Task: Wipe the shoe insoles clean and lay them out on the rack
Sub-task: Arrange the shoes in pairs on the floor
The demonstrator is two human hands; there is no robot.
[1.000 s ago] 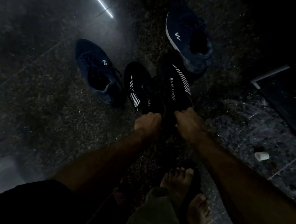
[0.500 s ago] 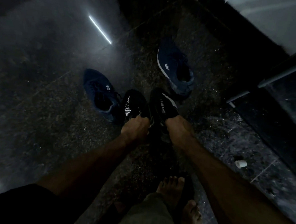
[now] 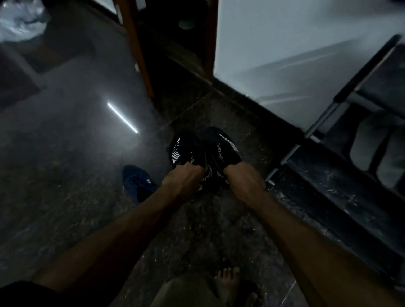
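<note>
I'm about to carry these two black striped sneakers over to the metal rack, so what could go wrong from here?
1. The left hand and right hand each grip one of the black striped sneakers only at its back; one might slip.
2. The blue sneaker lies on the dark floor by your bare feet; you might trip.
3. It is very dim, so the metal rack edges are hard to judge.

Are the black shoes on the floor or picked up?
Picked up, it seems. The left hand and right hand each grip one black striped shoe, toes pointing away, near the dark rack.
</note>
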